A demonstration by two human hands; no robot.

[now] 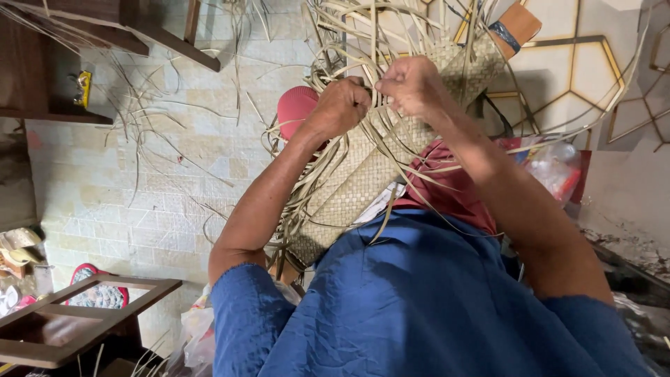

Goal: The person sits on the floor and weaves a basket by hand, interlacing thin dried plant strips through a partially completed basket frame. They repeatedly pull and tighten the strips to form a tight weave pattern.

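Centrally, just above mid-frame, both hands met on the woven mat (363,174); left hand (342,106) curled closed, pinching pale strips (391,150) at the mat's unfinished edge; right hand (412,85) likewise closed on strips, knuckles up, touching or nearly touching the left; the two equally near the work. Mat's long axis ran diagonally, from lower centre near the blue garment (419,307) up to the upper right, where loose strip ends fanned out past the top edge of frame; the weaving edge lay directly under the fingers, the finished part falling away towards the lower centre. Loose strips crossed over and around both wrists, the chief clutter about the grip; which strand each hand held could not be told. Round about: a pink rounded thing (296,108) just left of the left hand, partly hidden by it; red cloth (447,181) beneath the right forearm; stray strips on the tiled floor (153,160) at left; a wooden frame (77,321) in the lower left corner; plastic bags (558,167) at right.
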